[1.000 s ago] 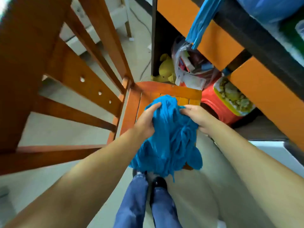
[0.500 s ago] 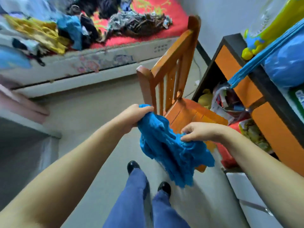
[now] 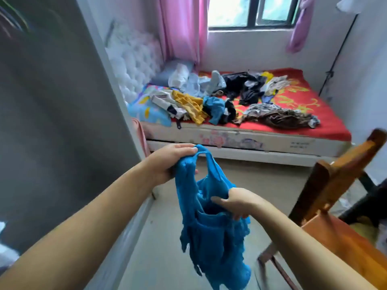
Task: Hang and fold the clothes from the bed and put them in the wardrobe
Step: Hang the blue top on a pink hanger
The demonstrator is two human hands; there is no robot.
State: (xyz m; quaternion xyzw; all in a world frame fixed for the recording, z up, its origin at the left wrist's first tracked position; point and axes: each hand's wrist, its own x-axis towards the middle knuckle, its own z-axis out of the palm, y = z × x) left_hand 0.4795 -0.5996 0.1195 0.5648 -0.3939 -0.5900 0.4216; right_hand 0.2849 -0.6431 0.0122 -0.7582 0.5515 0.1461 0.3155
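Left hand (image 3: 169, 162) grips the top of a blue lace top (image 3: 211, 225) at one shoulder strap, fingers curled round the bunched fabric. Right hand (image 3: 234, 203), lower and nearer the body, pinches the garment's upper edge, fingers tucked into the opening. The top hangs limp between and below both hands, lower half crumpled and twisted, well above the floor.

Beyond the left hand: bed (image 3: 240, 141) with red sheet, a heap of unsorted clothes (image 3: 226, 101) spread over it. Left of the left hand: grey wardrobe panel (image 3: 52, 122). Right of the right hand: wooden chair (image 3: 335, 206), close.

Risks, as judged: the thin strap may slip from the left grip if the fabric is shaken open; lace could snag on fingers or on the chair's corner; the twisted body would fold or hang crooked unless straightened first. No hanger in sight.
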